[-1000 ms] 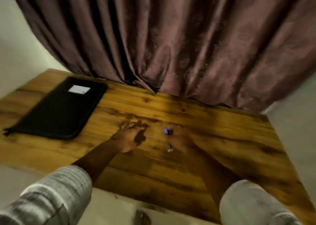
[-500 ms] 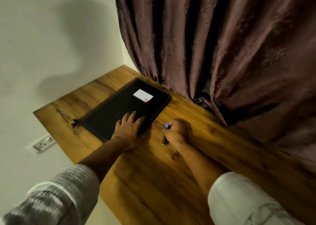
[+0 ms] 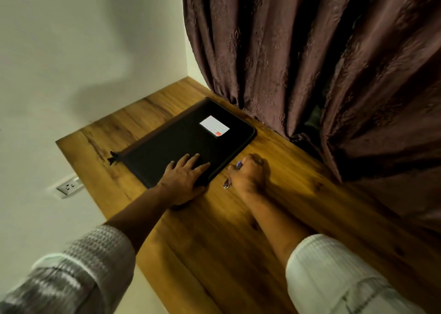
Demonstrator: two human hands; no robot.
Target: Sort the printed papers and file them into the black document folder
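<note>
The person's left hand (image 3: 185,177) lay flat on the black document folder (image 3: 167,146), fingers straight and slightly spread, pressing on the corner of the cover nearest the body. The thumb ran along the folder's near edge, and the heel of the palm reached past that edge onto the wooden table (image 3: 238,242). The folder stretched away from the fingertips, lying flat and closed at an angle to the table's edge. A white label (image 3: 214,127) with a small red mark sat on the cover well beyond the fingers. A zip pull (image 3: 112,157) stuck out from the folder's corner to the left of the hand.

Just to the right of that hand, off the folder and beside its near right edge, the right hand (image 3: 249,174) rested on the table. Its fingers were curled into a fist around a pen (image 3: 227,183). The pen's silvery end poked out of the fist toward the person, and a blue end showed at the top of the fist, by the thumb. The two hands were near each other but not touching.

Beyond the right hand a dark patterned curtain (image 3: 310,63) hung down to the table's far edge. To the left of the left hand, past the table's side, a wall socket (image 3: 69,187) was set in the pale wall (image 3: 83,51). Both forearms came out of light, rolled sleeves.
</note>
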